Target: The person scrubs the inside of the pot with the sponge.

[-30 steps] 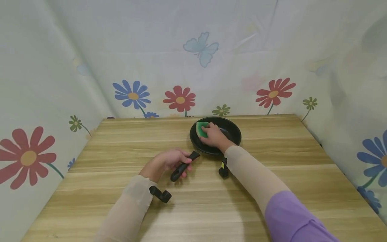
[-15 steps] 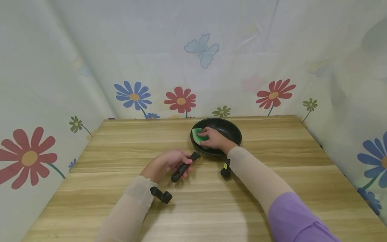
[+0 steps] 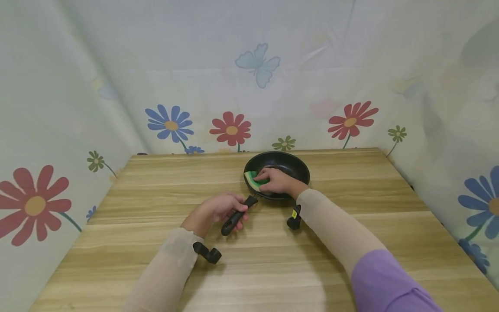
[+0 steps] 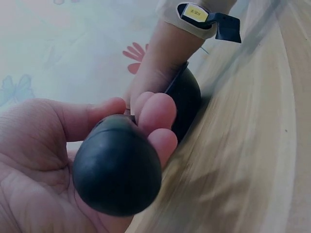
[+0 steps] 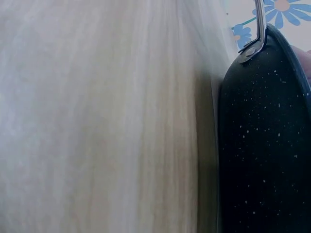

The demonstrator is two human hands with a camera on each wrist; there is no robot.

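A black frying pan sits toward the back of the wooden table, its handle pointing to the near left. My left hand grips that handle, fingers wrapped around it; in the left wrist view the handle's rounded end faces the camera. Inside the pan, my right hand pinches a green sponge with a pale edge against the left part of the pan, near the handle. The right wrist view shows mostly the pan's speckled outer wall; the sponge is hidden there.
The wooden table stretches around the pan, its back edge just behind it. A pale curtain with printed flowers hangs behind and along both sides. Each wrist carries a small black camera mount.
My right hand has slid the sponge toward the near left inside the pan, from its upper left to beside the handle joint. The left hand and pan stay in place.
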